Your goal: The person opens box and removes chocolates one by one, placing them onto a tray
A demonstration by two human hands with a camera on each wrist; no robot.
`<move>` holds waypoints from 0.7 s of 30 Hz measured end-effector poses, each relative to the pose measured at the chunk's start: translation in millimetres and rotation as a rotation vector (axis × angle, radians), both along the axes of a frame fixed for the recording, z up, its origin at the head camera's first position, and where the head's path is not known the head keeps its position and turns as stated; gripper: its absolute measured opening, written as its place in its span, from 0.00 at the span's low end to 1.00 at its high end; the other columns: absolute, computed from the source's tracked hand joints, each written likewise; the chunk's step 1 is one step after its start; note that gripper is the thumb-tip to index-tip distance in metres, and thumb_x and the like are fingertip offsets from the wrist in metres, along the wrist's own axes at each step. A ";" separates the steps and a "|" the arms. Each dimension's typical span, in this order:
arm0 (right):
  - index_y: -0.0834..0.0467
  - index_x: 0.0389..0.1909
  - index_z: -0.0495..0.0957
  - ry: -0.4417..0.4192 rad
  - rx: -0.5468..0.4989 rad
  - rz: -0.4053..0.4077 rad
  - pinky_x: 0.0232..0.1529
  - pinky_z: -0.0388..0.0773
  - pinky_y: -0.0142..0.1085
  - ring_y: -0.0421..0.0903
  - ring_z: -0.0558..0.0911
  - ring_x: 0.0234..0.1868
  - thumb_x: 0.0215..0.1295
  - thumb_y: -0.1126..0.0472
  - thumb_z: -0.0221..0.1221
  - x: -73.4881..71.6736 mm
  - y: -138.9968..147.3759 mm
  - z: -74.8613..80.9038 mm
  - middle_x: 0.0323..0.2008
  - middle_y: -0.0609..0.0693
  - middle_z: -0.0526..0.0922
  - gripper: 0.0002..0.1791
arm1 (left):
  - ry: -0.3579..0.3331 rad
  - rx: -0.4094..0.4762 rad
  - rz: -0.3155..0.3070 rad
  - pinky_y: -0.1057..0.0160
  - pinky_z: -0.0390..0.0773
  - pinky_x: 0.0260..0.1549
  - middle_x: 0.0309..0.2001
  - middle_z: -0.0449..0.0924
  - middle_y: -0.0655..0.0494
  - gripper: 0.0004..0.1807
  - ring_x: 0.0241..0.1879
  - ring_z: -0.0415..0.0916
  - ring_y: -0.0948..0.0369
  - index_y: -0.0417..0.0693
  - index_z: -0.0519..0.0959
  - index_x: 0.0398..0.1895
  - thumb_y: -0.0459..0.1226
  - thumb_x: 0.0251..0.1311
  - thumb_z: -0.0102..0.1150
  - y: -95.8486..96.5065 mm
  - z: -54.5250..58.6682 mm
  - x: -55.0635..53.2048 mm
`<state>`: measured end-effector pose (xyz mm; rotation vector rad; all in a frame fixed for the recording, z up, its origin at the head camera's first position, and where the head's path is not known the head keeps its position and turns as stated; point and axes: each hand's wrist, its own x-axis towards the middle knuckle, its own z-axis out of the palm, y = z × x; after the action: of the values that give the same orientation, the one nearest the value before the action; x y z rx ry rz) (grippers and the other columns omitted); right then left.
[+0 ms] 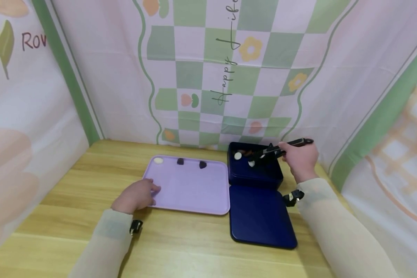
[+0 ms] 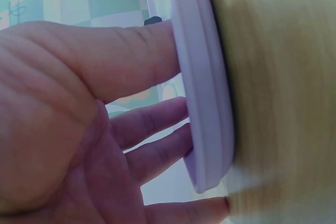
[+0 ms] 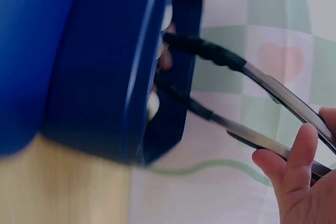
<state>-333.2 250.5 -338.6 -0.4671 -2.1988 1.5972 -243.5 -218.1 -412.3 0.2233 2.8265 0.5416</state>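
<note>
My right hand [image 1: 301,159] holds a pair of black-tipped tongs [image 1: 292,144] by the handles. In the right wrist view the tongs [image 3: 268,82] are spread, their tips inside a dark blue box [image 1: 255,178] among white and brown pieces. One white piece [image 1: 251,163] lies right by the tips in the head view. At the left edge of a lilac tray [image 1: 191,193] my left hand [image 1: 134,196] rests with fingers extended over the rim [image 2: 207,93]. On the tray's far side lie a cream oval piece [image 1: 158,160] and two dark pieces, one squarish [image 1: 180,161], one rounder [image 1: 203,165].
A dark blue lid [image 1: 262,216] lies flat in front of the box, beside the tray. Another white round piece [image 1: 238,156] is in the box. The wooden table [image 1: 180,247] ends at a checked curtain [image 1: 191,75] behind the box and tray.
</note>
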 end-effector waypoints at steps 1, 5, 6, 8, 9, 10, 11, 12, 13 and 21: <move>0.57 0.46 0.72 0.012 -0.096 -0.008 0.15 0.79 0.36 0.48 0.84 0.18 0.51 0.49 0.76 0.3 -2.1 1.8 0.31 0.51 0.86 0.29 | -0.004 0.003 0.004 0.38 0.60 0.65 0.70 0.63 0.36 0.25 0.69 0.58 0.35 0.45 0.81 0.60 0.30 0.57 0.69 0.1 -0.1 -0.2; 0.63 0.44 0.74 0.090 -0.394 0.000 0.15 0.80 0.34 0.44 0.82 0.14 0.51 0.60 0.77 4.3 -19.5 12.9 0.29 0.51 0.87 0.25 | -0.006 0.007 0.007 0.38 0.59 0.66 0.71 0.63 0.37 0.25 0.69 0.58 0.36 0.45 0.80 0.60 0.30 0.57 0.69 -0.1 -1.6 -0.7; 0.64 0.44 0.74 0.110 -0.420 0.012 0.15 0.80 0.34 0.44 0.81 0.14 0.51 0.62 0.76 6.0 -25.7 15.8 0.29 0.52 0.86 0.24 | -0.005 0.008 0.005 0.38 0.59 0.66 0.71 0.63 0.37 0.25 0.69 0.58 0.36 0.45 0.80 0.60 0.30 0.57 0.69 -0.2 -1.9 -0.9; 0.65 0.43 0.74 0.146 -0.416 0.051 0.16 0.81 0.34 0.45 0.81 0.13 0.51 0.63 0.76 9.2 -38.5 21.1 0.29 0.53 0.86 0.24 | -0.004 0.009 0.003 0.38 0.59 0.66 0.70 0.63 0.36 0.25 0.69 0.58 0.36 0.45 0.80 0.60 0.31 0.57 0.69 -0.6 -2.1 -1.0; 0.65 0.43 0.74 0.160 -0.389 0.074 0.16 0.81 0.34 0.45 0.82 0.14 0.51 0.63 0.76 10.6 -45.4 23.0 0.28 0.53 0.86 0.24 | -0.005 0.012 0.005 0.38 0.59 0.66 0.70 0.63 0.36 0.25 0.69 0.58 0.36 0.45 0.80 0.60 0.31 0.57 0.69 -1.0 -2.5 -1.2; 0.64 0.43 0.73 0.174 -0.351 0.099 0.17 0.81 0.34 0.45 0.82 0.14 0.52 0.62 0.76 12.0 -52.3 24.6 0.28 0.53 0.86 0.24 | -0.004 0.013 0.004 0.38 0.59 0.66 0.70 0.63 0.36 0.25 0.69 0.58 0.35 0.45 0.80 0.60 0.30 0.57 0.69 -1.5 -2.9 -1.4; 0.63 0.44 0.72 0.191 -0.313 0.127 0.17 0.81 0.35 0.46 0.82 0.15 0.52 0.62 0.76 13.3 -59.3 25.7 0.28 0.54 0.86 0.24 | -0.006 0.017 0.008 0.38 0.59 0.66 0.70 0.63 0.36 0.25 0.69 0.58 0.36 0.45 0.81 0.60 0.30 0.57 0.69 -1.8 -3.0 -1.8; 0.63 0.44 0.72 0.209 -0.283 0.159 0.17 0.82 0.36 0.46 0.83 0.16 0.52 0.63 0.76 14.2 -66.5 26.3 0.28 0.55 0.85 0.25 | -0.005 0.018 0.009 0.38 0.59 0.66 0.70 0.63 0.36 0.25 0.69 0.58 0.36 0.45 0.81 0.60 0.30 0.56 0.69 -2.2 -3.1 -1.8; 0.63 0.44 0.71 0.222 -0.242 0.190 0.18 0.83 0.37 0.47 0.84 0.17 0.52 0.62 0.76 15.1 -73.3 26.3 0.28 0.55 0.85 0.25 | -0.005 0.018 0.010 0.38 0.59 0.66 0.70 0.63 0.36 0.25 0.69 0.58 0.36 0.45 0.81 0.60 0.30 0.56 0.69 -2.4 -3.1 -1.8; 0.59 0.35 0.72 0.304 0.285 0.364 0.23 0.82 0.41 0.50 0.81 0.20 0.52 0.56 0.75 27.2 -121.7 14.6 0.24 0.53 0.81 0.22 | 0.007 0.031 0.004 0.38 0.59 0.66 0.70 0.63 0.36 0.25 0.69 0.58 0.36 0.45 0.81 0.60 0.30 0.56 0.69 -2.1 -3.6 -2.4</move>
<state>-306.0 128.9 -324.0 0.2565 -2.3045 1.3707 -245.9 -220.2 -415.9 0.2260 2.8280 0.5868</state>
